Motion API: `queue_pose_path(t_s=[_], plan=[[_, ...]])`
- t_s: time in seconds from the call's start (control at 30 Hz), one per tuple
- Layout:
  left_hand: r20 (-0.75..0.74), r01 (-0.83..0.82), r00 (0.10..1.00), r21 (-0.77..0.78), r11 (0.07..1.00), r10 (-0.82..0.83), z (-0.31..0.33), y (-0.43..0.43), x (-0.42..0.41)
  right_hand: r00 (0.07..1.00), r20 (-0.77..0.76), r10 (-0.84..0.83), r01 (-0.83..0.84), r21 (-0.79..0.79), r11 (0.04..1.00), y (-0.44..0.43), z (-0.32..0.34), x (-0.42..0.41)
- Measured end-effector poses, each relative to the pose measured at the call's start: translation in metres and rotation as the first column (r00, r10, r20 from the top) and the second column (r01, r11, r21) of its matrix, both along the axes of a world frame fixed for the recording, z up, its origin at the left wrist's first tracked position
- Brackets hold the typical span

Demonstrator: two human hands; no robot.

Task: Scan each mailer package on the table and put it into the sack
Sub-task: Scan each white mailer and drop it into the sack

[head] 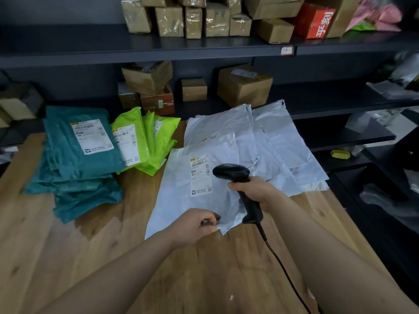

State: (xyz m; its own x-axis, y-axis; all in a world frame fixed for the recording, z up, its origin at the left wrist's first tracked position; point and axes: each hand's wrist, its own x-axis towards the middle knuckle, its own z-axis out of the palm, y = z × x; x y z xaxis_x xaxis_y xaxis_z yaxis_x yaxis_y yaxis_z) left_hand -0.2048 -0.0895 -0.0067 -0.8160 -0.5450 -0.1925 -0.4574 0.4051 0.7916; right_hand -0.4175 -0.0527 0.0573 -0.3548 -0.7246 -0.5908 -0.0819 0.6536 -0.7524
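Teal plastic mailer stack [74, 165], lime-green plastic mailers [156, 150], white-grey plastic mailers [283, 141], white barcode-printed label [200, 177], black handheld scanner [231, 172], brown wood-grain tabletop [68, 257].

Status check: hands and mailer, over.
Left hand pinches white mailer corner. Right hand grips scanner over its label. Sack not in view.

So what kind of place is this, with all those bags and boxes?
Probably a parcel sorting room or courier depot. Dark shelves hold taped cardboard boxes; labelled teal mailers, green mailers and white mailers lie piled on the wooden table, and the right hand grips a barcode scanner.
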Motion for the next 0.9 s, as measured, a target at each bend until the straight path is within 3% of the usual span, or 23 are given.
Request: queue_pose_path(t_s=[0.1,0.2,0.3,0.4,0.47,0.53,0.63,0.77,0.9], plan=[[0.027,0.037,0.999,-0.01,0.999,-0.037,0.0,0.006,0.001,0.998,0.056,-0.019,0.021,-0.02,1.0,0.001,-0.005,0.004],[0.0,-0.003,1.0,-0.024,1.0,0.003,0.0,0.001,0.004,1.0,0.013,-0.003,0.003,-0.015,1.0,0.004,-0.01,0.002],[0.049,-0.2,0.977,-0.141,0.97,0.208,-0.013,-0.027,0.012,1.0,0.002,0.017,-0.017,0.002,1.0,0.008,-0.009,-0.006],[0.259,-0.369,0.86,-0.277,0.887,0.439,-0.027,-0.061,0.017,0.999,-0.021,0.04,-0.04,0.019,0.999,0.014,-0.01,-0.014],[0.311,-0.53,0.769,-0.18,0.829,0.559,-0.037,-0.083,0.015,0.998,-0.045,0.048,-0.047,0.026,0.999,0.019,-0.01,-0.017],[0.261,-0.688,0.701,0.003,0.725,0.664,-0.044,-0.098,0.009,0.997,-0.056,0.061,-0.059,0.044,0.997,0.025,-0.009,-0.02],[0.184,-0.789,0.612,0.214,0.576,0.769,-0.037,-0.105,-0.009,0.996,-0.064,0.064,-0.06,0.053,0.997,0.035,-0.006,-0.024],[0.151,-0.75,0.558,0.513,0.418,0.816,-0.028,-0.104,-0.023,0.997,-0.077,0.029,-0.025,0.055,0.998,0.042,-0.006,-0.025],[0.011,-0.621,0.577,0.655,0.43,0.817,-0.021,-0.101,-0.009,0.995,-0.097,0.022,-0.018,0.037,0.999,0.045,0.003,-0.019]])
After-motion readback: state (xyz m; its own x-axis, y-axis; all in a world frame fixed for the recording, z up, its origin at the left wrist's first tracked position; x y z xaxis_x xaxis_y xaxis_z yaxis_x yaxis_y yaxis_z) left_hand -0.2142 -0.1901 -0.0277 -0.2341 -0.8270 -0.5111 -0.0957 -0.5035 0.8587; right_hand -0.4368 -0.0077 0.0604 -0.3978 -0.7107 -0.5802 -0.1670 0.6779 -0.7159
